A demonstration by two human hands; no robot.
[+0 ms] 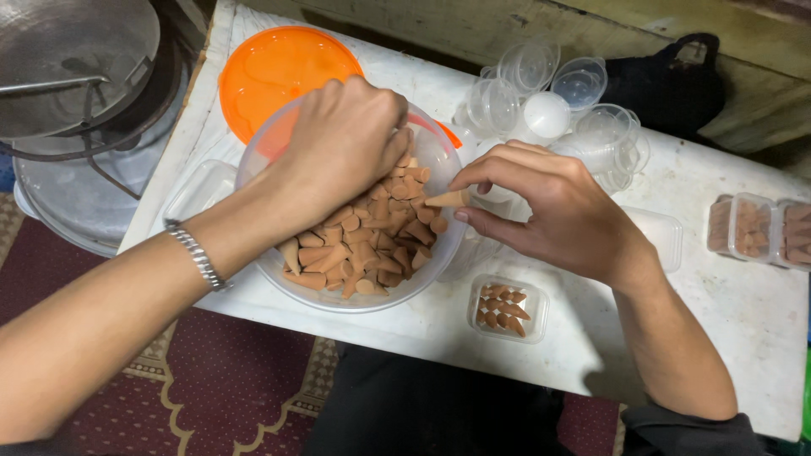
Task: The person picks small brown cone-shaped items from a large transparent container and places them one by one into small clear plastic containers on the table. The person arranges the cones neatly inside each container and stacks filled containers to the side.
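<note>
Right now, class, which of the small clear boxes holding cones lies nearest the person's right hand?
The small box at the table's front edge, just below the right hand. It lies alone near the big bowl, while the other filled boxes sit together at the far right.

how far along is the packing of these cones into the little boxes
Done: filled small boxes at the table's right edge, one more near the bowl. In hand: the right hand pinches a cone; the left hand digs in the bowl. Left: many cones, a pile of empty containers.
</note>
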